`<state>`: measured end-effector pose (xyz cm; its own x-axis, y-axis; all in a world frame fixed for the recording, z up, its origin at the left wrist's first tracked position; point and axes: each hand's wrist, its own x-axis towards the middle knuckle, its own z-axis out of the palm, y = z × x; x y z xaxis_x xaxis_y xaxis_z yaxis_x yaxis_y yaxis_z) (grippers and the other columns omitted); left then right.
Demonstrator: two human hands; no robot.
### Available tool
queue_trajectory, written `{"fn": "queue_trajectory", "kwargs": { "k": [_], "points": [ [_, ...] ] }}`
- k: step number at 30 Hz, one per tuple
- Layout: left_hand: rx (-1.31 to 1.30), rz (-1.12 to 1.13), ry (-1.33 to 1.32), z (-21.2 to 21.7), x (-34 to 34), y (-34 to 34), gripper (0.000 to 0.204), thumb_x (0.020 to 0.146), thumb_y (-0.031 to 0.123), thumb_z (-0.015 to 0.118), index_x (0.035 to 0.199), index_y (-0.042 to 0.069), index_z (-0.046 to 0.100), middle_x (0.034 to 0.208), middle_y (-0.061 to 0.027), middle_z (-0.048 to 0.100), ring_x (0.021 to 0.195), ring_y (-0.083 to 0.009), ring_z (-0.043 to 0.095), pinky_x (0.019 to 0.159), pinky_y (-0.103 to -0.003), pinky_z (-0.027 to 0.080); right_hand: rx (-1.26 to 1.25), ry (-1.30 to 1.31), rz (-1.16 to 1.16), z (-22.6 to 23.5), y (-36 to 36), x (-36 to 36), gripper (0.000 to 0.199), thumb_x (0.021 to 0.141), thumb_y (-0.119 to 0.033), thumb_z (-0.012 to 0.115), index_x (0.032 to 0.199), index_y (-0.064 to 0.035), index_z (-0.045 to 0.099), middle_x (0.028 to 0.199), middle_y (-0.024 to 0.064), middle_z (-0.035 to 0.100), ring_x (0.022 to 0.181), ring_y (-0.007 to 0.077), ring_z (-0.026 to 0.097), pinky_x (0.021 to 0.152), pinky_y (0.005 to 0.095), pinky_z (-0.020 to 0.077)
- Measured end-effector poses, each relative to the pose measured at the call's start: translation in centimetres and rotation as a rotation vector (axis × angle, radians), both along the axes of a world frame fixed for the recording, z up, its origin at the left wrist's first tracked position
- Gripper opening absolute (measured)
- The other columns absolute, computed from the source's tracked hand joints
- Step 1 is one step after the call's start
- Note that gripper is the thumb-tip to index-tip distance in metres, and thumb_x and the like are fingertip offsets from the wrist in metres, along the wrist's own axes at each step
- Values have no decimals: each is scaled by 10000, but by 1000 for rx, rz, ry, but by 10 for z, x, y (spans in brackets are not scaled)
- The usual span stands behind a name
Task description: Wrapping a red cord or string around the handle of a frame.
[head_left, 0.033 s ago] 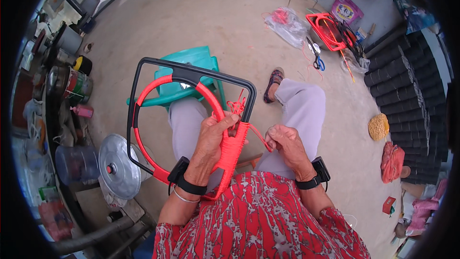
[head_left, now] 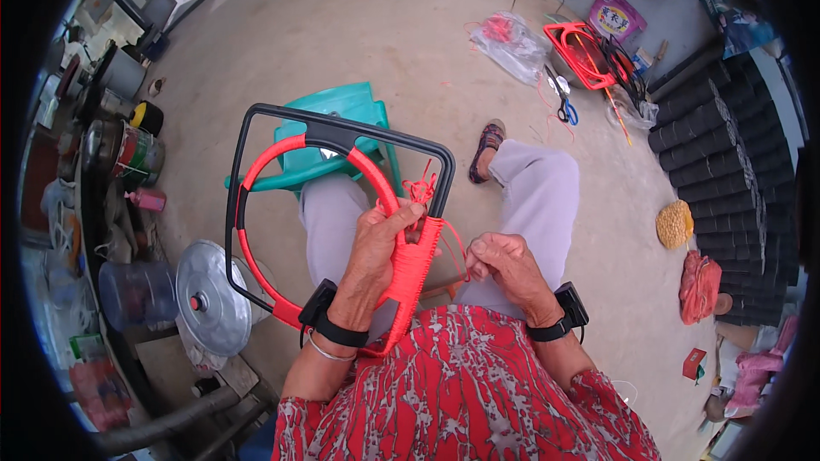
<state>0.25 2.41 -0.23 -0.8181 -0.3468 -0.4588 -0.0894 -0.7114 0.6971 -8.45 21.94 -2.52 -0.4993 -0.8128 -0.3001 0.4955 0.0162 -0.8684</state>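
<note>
My left hand (head_left: 373, 248) is closed around the side of a black frame (head_left: 329, 131) with a ring inside it, its thumb pressed on top. Red cord (head_left: 414, 269) is wound tightly around that side and around most of the ring. Beside my thumb sticks up a small loose bunch of red cord (head_left: 419, 188). A strand of cord (head_left: 457, 243) runs from the winding to my right hand (head_left: 504, 260), whose fingers are pinched on it. The strand is bent and slack. My left palm and some fingers are hidden behind the frame.
A green plastic chair (head_left: 337, 102) stands ahead of my knees. Scissors (head_left: 565, 107), a plastic bag (head_left: 512, 51) and another red-wrapped frame (head_left: 581, 55) lie at the far right. A metal lid (head_left: 213, 294) and pots line the left; dark stacked rolls (head_left: 709, 162) stand right.
My right hand has shifted slightly left toward the frame, and the cord between my hands has gone from straight to slack. My left hand and the frame stay in place.
</note>
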Motion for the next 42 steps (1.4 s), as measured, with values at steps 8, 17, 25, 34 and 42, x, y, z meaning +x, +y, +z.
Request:
{"fn": "queue_trajectory", "kwargs": {
  "k": [8, 17, 25, 34, 42],
  "points": [
    [-5, 19, 19, 2, 0, 2, 149, 867, 152, 650, 899, 14, 607, 830, -67, 619, 698, -155, 644, 595, -385, 608, 161, 450, 9, 11, -11, 14, 237, 938, -249, 594, 892, -33, 683, 683, -34, 562, 616, 49, 493, 565, 219, 406],
    [-46, 32, 7, 0, 4, 3, 136, 859, 130, 656, 941, 27, 621, 821, -37, 632, 681, -105, 600, 603, -253, 514, 10, 54, -109, -5, -34, 13, 317, 960, -180, 552, 1231, -16, 547, 687, -28, 489, 600, 53, 468, 548, 204, 386],
    [-42, 58, 29, -2, 3, 5, 137, 846, 107, 652, 943, 13, 628, 835, -34, 642, 710, -102, 608, 635, -247, 513, -5, 893, -156, 26, -41, -8, 243, 873, -52, 620, 1113, -40, 657, 817, 61, 638, 645, 147, 563, 587, 266, 464],
    [-29, 25, 80, -4, 2, 6, 92, 801, 33, 638, 885, -5, 645, 787, -63, 642, 656, -131, 612, 606, -259, 512, 227, 1408, 229, 82, -66, -29, 90, 853, -112, 594, 888, -31, 609, 786, 154, 637, 705, 362, 602, 573, 430, 451],
    [53, -84, 101, -17, 5, 2, 167, 830, 68, 625, 985, 6, 618, 885, -77, 645, 742, -154, 634, 706, -278, 523, 396, 1484, 413, 68, -65, -36, 117, 857, -143, 599, 821, -33, 586, 706, 167, 600, 628, 370, 565, 547, 442, 415]
  ]
}}
